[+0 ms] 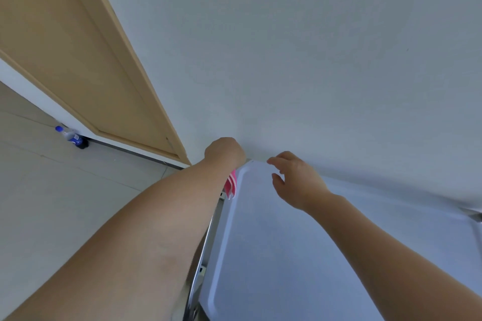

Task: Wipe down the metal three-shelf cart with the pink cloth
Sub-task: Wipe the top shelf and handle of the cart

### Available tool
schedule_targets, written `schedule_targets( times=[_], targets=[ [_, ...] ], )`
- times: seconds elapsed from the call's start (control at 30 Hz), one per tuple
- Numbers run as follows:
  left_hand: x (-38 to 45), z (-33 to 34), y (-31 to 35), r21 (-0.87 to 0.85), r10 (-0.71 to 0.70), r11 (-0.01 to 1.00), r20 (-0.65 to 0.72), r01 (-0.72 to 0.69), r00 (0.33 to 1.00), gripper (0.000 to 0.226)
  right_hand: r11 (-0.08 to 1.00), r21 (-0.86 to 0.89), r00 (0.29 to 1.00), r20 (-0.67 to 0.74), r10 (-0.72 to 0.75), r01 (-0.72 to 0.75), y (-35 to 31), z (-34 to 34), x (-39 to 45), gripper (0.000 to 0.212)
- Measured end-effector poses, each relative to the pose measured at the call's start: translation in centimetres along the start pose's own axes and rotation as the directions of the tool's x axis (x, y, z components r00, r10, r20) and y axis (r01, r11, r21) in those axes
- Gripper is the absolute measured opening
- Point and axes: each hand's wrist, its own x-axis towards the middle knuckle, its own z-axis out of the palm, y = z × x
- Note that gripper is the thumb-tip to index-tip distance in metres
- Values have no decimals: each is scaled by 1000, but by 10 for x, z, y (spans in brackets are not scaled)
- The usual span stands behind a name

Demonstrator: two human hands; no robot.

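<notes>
The left hand (224, 152) is at the far left corner of the metal cart (273, 255), close to the white wall (313, 47), and it is closed around the pink cloth (231, 186); only a striped part of the cloth hangs out below the wrist, over the edge of the top shelf. The left forearm covers much of the cart's left side, so the lower shelves are almost hidden. The right hand (296, 180) is above the top shelf near the same corner, with fingers spread and loose, holding nothing. To the left there is a wooden door (78, 60), and on the floor beside it stands a plastic bottle (71, 137) with a blue cap.
</notes>
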Motion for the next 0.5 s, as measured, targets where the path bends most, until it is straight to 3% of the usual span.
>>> schedule_targets(
  times=[0.1,0.2,0.5],
  targets=[
    [-19,7,-13,-90,55,994,-69,-61,996,18,1000,5,1000,9,-23,22,-11,-1,-1,37],
    [-49,21,-28,-245,0,968,-220,-55,975,23,997,-4,997,26,-79,79,-26,0,-6,37],
    [-142,80,-75,-263,-31,963,-304,-53,952,40,981,-71,983,22,-181,182,-64,-2,-46,37]
  ],
)
